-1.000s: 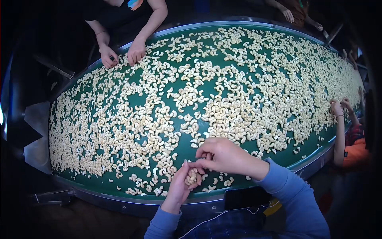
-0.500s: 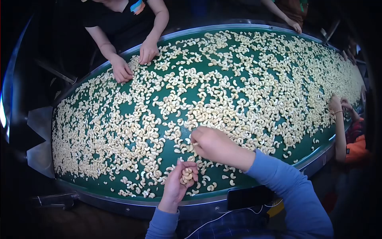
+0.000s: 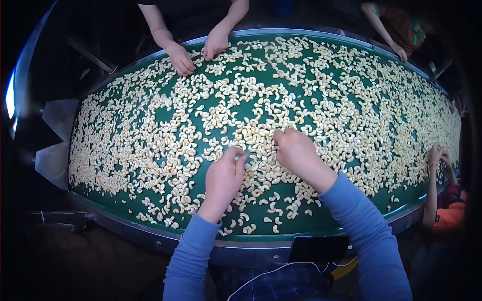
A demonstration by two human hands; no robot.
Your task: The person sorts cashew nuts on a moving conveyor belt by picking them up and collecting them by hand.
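Observation:
Pale cashew nuts [image 3: 263, 138] lie scattered thickly over a green conveyor belt [image 3: 175, 95]. My left hand [image 3: 223, 180] is over the near part of the belt, its back toward me and its fingers curled, thumb and index close together; the palm, which held several cashews a moment ago, is hidden. To its right, my right hand [image 3: 297, 153] reaches down into the nuts with fingers pinched together. Its fingertips are turned away, so what they grip, if anything, cannot be seen.
Across the belt, a person's two hands [image 3: 198, 52] touch the nuts. Another person's hand [image 3: 400, 52] rests at the far rim, and more hands [image 3: 438, 154] work at the right. A dark phone-like device [image 3: 320, 249] with a white cable sits at the near metal edge. Metal plates [image 3: 55, 145] stand at the left end.
My left hand has moved up and turned over, hiding its palm. My right hand has moved right and farther up the belt. The whole view has shifted slightly.

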